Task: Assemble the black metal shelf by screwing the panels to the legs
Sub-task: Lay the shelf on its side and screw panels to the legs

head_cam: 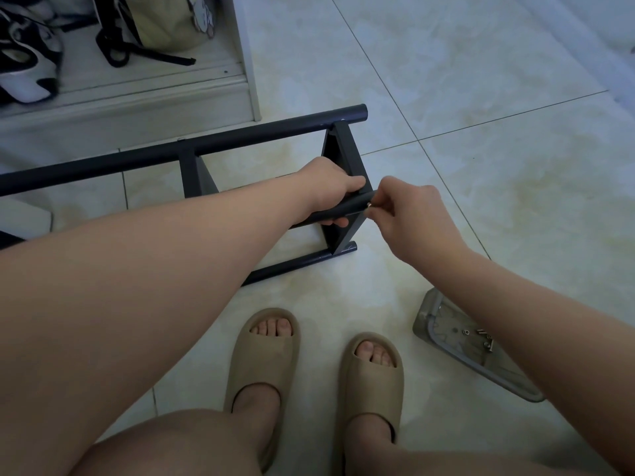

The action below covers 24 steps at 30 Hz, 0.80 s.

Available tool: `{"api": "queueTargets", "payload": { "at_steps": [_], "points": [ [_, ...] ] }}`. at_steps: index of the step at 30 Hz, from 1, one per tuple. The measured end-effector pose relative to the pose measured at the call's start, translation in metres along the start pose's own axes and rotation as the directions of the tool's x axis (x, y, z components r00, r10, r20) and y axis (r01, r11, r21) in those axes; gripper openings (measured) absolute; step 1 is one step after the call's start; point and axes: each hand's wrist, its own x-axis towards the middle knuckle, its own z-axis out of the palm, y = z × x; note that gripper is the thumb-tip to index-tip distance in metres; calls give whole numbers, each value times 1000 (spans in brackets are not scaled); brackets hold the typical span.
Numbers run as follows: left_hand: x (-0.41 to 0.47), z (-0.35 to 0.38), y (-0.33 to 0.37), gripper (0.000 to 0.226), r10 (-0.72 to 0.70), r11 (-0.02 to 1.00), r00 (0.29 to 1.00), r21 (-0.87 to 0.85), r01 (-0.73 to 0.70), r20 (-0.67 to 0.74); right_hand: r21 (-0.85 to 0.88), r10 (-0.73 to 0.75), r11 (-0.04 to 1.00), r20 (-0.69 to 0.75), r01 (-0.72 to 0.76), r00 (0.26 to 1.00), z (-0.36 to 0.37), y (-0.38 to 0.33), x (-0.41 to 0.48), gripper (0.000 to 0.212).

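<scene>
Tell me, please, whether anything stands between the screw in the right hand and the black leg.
Nothing visible does: the right hand pinches the screw right at the black leg, which the left hand grips.

Three black legs (171, 156), two panels (343, 159), two hands (330, 187), two slippers (264, 355), one tray (446, 324).

Black metal shelf (206, 146) lying sideways; screw (368, 206) at leg (352, 205) end.

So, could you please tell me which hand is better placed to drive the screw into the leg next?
Right. The right hand pinches the screw at the end of the leg, while the left hand grips that leg, steadying it.
</scene>
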Motion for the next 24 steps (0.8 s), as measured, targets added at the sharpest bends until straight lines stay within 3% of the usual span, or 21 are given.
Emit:
{"api": "queueTargets", "payload": {
  "at_steps": [3,9,13,16,21,24],
  "points": [
    [0,0,0,23,4,1000,1000,3,-4,3,-71,62,996,59,-58,996,1,-5,4,26],
    [-1,0,1,30,-13,1000,1000,5,13,-1,-48,162,986,116,-157,980,3,-8,7,42],
    [-1,-1,1,37,-22,1000,1000,8,21,11,-53,-18,998,26,19,1000,-4,-4,0,23],
    [-2,-2,1,37,-19,1000,1000,1,19,3,-156,-159,974,24,161,987,-3,-3,1,7],
    [-4,0,2,30,-32,999,999,-5,32,-8,-288,14,958,70,7,997,2,-3,8,33],
    [-5,0,3,28,-29,1000,999,-2,29,-19,-273,72,961,82,-47,994,3,-4,11,45]
  ]
}}
